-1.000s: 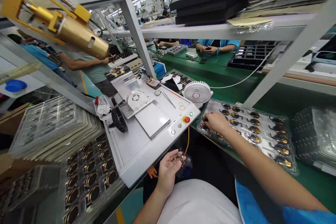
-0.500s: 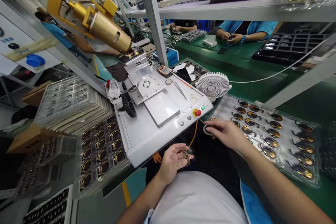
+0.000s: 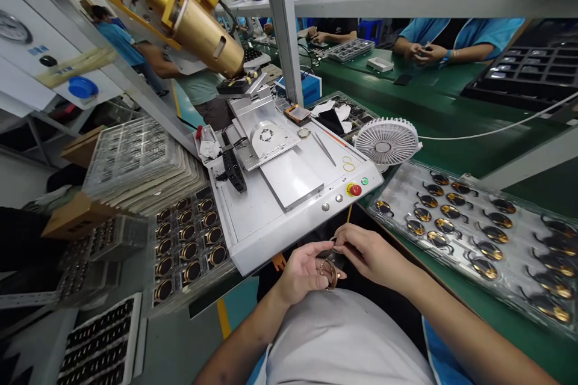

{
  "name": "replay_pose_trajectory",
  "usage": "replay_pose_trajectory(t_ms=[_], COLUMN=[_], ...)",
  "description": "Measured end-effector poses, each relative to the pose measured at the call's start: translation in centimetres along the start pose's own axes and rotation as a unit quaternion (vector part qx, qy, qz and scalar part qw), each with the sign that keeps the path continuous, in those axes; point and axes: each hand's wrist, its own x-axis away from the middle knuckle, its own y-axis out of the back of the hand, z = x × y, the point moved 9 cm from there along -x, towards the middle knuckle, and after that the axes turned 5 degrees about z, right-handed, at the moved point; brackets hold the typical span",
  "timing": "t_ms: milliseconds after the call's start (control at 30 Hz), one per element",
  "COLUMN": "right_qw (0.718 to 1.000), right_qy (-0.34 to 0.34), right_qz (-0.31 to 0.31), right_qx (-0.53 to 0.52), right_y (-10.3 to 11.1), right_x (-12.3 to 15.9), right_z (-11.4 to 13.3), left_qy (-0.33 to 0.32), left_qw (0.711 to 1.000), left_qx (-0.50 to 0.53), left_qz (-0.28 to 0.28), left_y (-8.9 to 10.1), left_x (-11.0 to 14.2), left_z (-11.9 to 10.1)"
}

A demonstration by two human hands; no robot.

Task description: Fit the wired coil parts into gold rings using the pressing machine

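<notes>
Two-handed hold, no release: L hand [image 3: 301,277] palm-up, curled round a curled copper-coloured flex loop [image 3: 329,273], long axis approx. fore-aft, nearer L palm; R hand [image 3: 371,255] alongside, fingertips pinching loop's top end; blister tray of gold-rimmed parts [image 3: 465,240] well off to R.

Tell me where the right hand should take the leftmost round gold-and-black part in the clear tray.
Take the round gold-and-black part by opposite edges of its disc, coming down from above on the side of the right hand. It lies flat in the clear tray, at the corner nearest that hand, so its rim looks easiest to reach.
</notes>
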Motion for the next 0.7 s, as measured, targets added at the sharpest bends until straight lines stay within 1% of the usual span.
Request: replay_pose_trajectory(t_ms=[67, 133, 167, 233, 300, 367, 433, 500, 533, 567, 600, 667, 700], right_qw=[1.000, 0.998, 0.996, 0.986, 0.969, 0.952, 0.938, 0.932, 0.935, 0.941, 0.951, 0.963, 0.960], right_qy=[-0.004, -0.031, -0.056, -0.129, -0.210, -0.268, -0.296, -0.295, -0.284, -0.266, -0.244, -0.205, -0.195], right_qz=[0.007, -0.030, -0.058, -0.105, -0.131, -0.148, -0.170, -0.198, -0.207, -0.206, -0.192, -0.131, -0.102], right_qx=[0.026, 0.034, 0.025, -0.002, -0.001, 0.027, 0.055, 0.065, 0.057, 0.034, -0.005, -0.118, -0.175], right_y=[-0.1, 0.8, 1.5, 2.6, 3.5, 4.5, 5.3, 5.7, 5.4, 4.7, 3.5, 0.1, -1.6], right_x=[-0.9, -2.4, -3.4, -5.7, -7.9, -9.5, -10.0, -9.2, -8.4, -7.6, -6.7, -5.0, -4.2], right_z=[-0.1, -1.0, -1.8, -3.9, -6.1, -7.6, -8.2, -7.9, -7.5, -6.9, -6.4, -5.2, -4.8], left_qy=[-0.014, -0.036, -0.046, -0.057, -0.062, -0.069, -0.080, -0.093, -0.102, -0.112, -0.125, -0.147, -0.153], left_qw=[1.000, 0.998, 0.997, 0.995, 0.995, 0.994, 0.993, 0.989, 0.985, 0.978, 0.968, 0.945, 0.934], left_qx=[0.005, 0.013, 0.013, 0.004, -0.012, -0.030, -0.051, -0.091, -0.121, -0.156, -0.194, -0.265, -0.295], left_qz=[-0.022, -0.053, -0.066, -0.079, -0.080, -0.077, -0.068, -0.063, -0.068, -0.079, -0.094, -0.125, -0.133], left_y=[0.7, 1.5, 1.9, 2.3, 2.3, 2.3, 2.2, 2.0, 1.9, 1.8, 1.8, 1.6, 1.4], left_x=[0.1, 0.3, 0.4, 0.7, 1.0, 1.5, 2.1, 2.7, 3.0, 3.3, 3.5, 3.7, 3.6], left_z=[-0.2, -0.7, -1.0, -1.5, -1.8, -2.1, -2.5, -2.8, -2.9, -3.1, -3.3, -3.7, -3.8])
